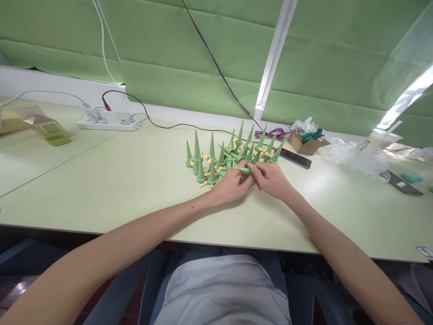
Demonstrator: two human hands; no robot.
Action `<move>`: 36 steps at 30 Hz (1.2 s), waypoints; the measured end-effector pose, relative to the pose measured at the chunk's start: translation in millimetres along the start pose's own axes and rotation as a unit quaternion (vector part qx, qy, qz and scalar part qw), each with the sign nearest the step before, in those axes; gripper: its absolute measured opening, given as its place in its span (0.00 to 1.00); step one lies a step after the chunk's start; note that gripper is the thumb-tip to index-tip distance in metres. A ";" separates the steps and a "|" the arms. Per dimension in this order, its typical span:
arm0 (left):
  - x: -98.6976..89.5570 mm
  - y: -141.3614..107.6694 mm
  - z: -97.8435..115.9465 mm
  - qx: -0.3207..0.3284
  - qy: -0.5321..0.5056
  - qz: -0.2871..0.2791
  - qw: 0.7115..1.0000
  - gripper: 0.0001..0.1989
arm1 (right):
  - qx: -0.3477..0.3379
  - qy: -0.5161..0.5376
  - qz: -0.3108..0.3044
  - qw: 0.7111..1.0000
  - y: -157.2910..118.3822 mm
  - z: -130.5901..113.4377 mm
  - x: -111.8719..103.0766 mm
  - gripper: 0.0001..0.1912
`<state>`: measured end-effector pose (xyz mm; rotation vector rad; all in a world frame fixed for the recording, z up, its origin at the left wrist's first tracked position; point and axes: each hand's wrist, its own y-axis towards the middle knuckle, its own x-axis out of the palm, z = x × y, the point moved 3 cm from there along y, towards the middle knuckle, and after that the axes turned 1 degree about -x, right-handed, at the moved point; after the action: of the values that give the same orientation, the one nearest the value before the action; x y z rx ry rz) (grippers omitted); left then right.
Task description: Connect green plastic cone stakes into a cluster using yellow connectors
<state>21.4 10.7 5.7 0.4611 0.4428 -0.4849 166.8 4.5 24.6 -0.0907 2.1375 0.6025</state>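
Observation:
Both of my hands meet in front of a cluster of green cones (196, 153) with small yellow pieces (204, 156) on and among them. My left hand (232, 184) has its fingers closed around one green cone (244, 170), which lies on its side with the tip pointing left. Against that cone's right end, my right hand (269, 178) pinches with thumb and forefinger. The fingers partly hide the cone's base and whatever small piece may be there. Most other cones stand upright on the table; a few lie tilted in the middle.
A phone (293, 158) lies right of the cones, near a small cardboard box (306, 143) and clear plastic wrap (355, 158). A dark flat device (404, 183) is farther right. Behind runs a black cable (179, 125) from the power strip (108, 125). A carton (49, 128) stands left.

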 end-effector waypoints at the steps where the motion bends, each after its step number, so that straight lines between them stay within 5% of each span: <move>1: -0.1 -0.1 0.2 -0.003 -0.001 -0.001 1.000 0.09 | 0.000 0.001 0.000 1.000 0.1 0.0 0.1 0.26; 36: -0.3 1.6 -1.4 0.022 0.034 -0.023 0.999 0.13 | 0.007 -0.015 -0.002 1.000 0.3 -1.0 -1.7 0.27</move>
<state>21.5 12.7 5.2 0.5121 0.5107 -0.5257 167.0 4.0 26.5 -0.0788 2.1120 0.5832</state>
